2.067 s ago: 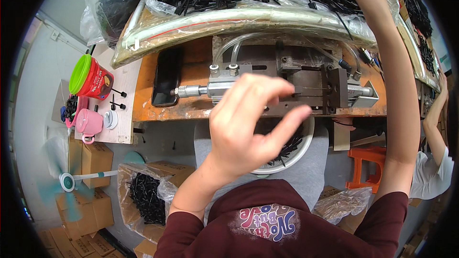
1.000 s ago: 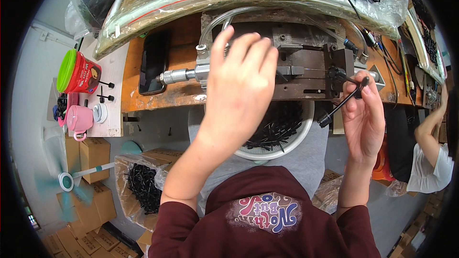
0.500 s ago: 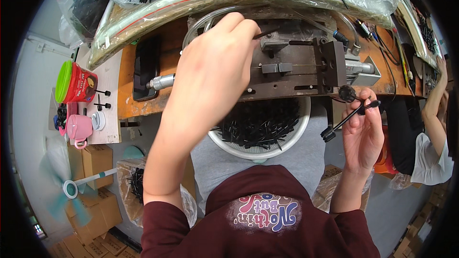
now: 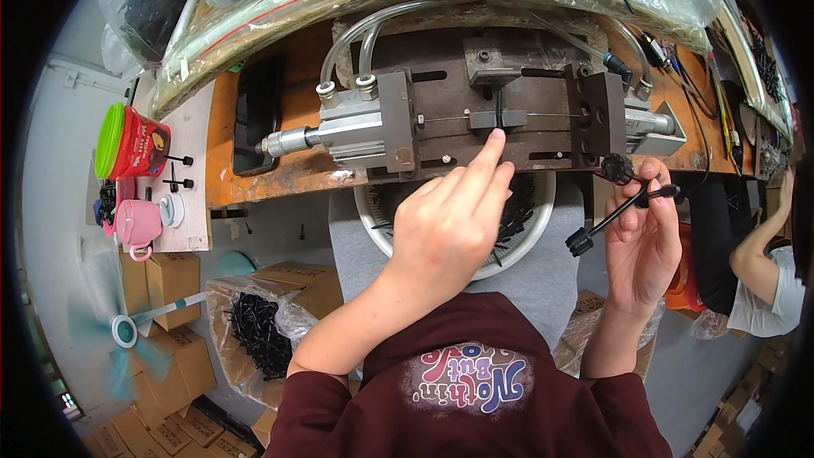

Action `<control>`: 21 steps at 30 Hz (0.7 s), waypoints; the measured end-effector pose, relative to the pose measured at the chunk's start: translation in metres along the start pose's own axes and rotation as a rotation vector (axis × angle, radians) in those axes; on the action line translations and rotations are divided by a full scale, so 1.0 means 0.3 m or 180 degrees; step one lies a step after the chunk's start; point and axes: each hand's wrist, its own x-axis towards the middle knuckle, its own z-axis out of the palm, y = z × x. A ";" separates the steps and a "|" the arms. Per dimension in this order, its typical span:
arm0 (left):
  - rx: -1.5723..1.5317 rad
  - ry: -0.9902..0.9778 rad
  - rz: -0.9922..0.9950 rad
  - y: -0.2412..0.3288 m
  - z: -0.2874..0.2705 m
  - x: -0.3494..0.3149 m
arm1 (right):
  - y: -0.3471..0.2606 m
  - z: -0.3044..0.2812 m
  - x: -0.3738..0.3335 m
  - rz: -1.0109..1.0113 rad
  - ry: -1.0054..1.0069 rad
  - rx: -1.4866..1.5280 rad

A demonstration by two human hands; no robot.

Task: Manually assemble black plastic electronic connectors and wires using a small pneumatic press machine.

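My left hand (image 4: 449,225) reaches over the front of a dark metal fixture (image 4: 449,148), its index finger stretched out. The fingertip touches the near end of a thin black stick (image 4: 499,102), which lies across the small grey block (image 4: 484,120) at the fixture's middle. Beside the fixture's right end, my right hand (image 4: 642,242) is closed on several black plastic stems (image 4: 612,219) with knobbed ends. A round ribbed black cap (image 4: 617,169) shows above its fingers. Below my left hand, a white basket (image 4: 543,233) of black parts rests on my lap, partly hidden.
Air cylinders (image 4: 352,131) with clear hoses flank the fixture. A phone (image 4: 257,114) lies on the bench's left. Further left stand a red tub (image 4: 148,144) and a pink cup (image 4: 138,222). Another person's arm (image 4: 763,242) shows at the far right. A fan (image 4: 125,331) stands lower left.
My left hand has come down toward me from above the fixture. The thin black stick it held now lies across the grey block. My right hand stays nearly still with its stems.
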 end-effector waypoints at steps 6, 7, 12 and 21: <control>0.0930 -0.0301 0.0254 0.034 -0.009 0.052 | 0.005 0.000 -0.004 0.0020 -0.0006 -0.0032; 0.0928 -0.0332 0.0258 0.035 -0.012 0.059 | 0.005 -0.001 -0.003 0.0019 -0.0025 -0.0056; 0.0891 -0.0408 0.0239 0.033 -0.016 0.061 | 0.008 0.000 0.000 0.0038 -0.0053 -0.0078; -0.0240 -0.0440 -0.0136 0.019 -0.048 0.053 | 0.016 0.029 -0.001 0.0131 -0.0002 -0.0011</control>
